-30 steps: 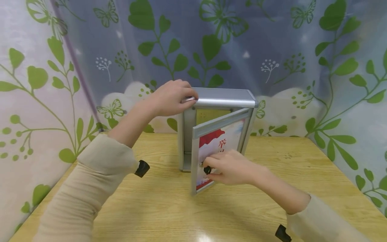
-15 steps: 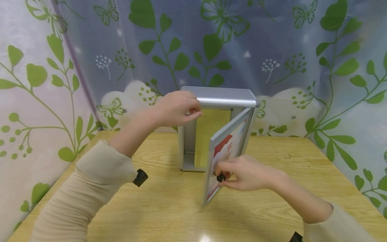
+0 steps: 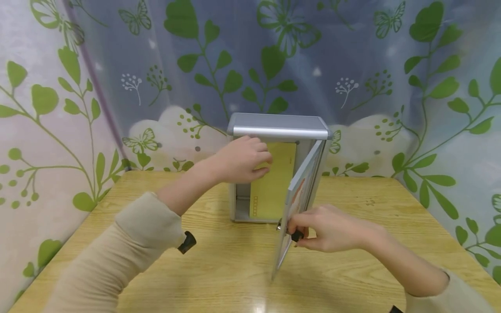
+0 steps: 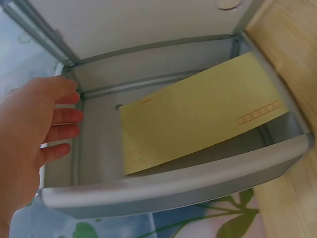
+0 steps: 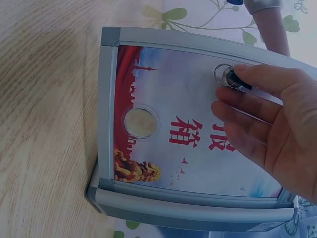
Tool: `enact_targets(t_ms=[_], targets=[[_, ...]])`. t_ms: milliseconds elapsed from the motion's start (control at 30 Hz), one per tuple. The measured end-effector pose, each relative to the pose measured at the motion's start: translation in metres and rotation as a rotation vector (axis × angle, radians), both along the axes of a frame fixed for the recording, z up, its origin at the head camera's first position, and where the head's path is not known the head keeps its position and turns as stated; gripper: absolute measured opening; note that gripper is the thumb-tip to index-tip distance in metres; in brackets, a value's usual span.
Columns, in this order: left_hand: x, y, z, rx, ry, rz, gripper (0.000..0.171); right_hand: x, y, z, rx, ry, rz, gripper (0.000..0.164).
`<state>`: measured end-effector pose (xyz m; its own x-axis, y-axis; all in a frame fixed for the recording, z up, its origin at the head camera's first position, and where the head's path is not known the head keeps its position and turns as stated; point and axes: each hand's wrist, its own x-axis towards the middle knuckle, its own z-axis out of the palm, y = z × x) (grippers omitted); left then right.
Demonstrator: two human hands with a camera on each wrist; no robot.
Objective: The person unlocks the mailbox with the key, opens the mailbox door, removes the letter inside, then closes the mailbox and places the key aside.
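Note:
A silver metal mailbox [image 3: 279,124] stands upright on the table, its hinged door [image 3: 300,184] swung out to the right. Red Chinese characters and a stone-lion picture decorate the door front [image 5: 183,99] in the right wrist view. My right hand [image 3: 328,228] pinches the black-headed key [image 5: 240,81] at the door's lock; a metal ring hangs there. Inside the box leans a yellow envelope [image 3: 274,187], tilted across the compartment in the left wrist view. My left hand [image 3: 244,161] is in front of the opening's upper left, fingers loosely bent, holding nothing.
The wooden table [image 3: 219,265] extends around the mailbox. Behind it hangs a curtain [image 3: 156,87] printed with green leaves and butterflies. A round window [image 5: 141,122] sits in the door. The open door juts toward me.
My right hand has pulled the door further open to the right, uncovering the envelope. My left hand has left the box's top left edge and moved down in front of the opening.

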<state>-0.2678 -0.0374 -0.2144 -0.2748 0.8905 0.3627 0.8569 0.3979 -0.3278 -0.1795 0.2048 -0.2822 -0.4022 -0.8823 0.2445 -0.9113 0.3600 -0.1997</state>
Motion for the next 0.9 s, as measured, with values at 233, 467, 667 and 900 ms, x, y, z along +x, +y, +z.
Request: enact_targets(t_ms=[233,467,667,900], targets=[[-0.004,0.012,-0.024,-0.006,0.143,0.144,0.023,0.001,0.005,0.0,-0.019,-0.078,0.006,0.019],[-0.014,0.02,-0.042,-0.034,0.191,0.297,0.031,-0.004,0.014,0.004,-0.051,-0.272,0.017,0.016],[-0.021,0.027,-0.049,-0.069,0.166,0.429,0.051,-0.007,0.022,0.006,-0.055,-0.418,0.037,0.013],[-0.024,0.033,-0.058,0.059,0.268,0.459,0.052,-0.006,0.028,0.009,-0.044,-0.513,0.002,0.01]])
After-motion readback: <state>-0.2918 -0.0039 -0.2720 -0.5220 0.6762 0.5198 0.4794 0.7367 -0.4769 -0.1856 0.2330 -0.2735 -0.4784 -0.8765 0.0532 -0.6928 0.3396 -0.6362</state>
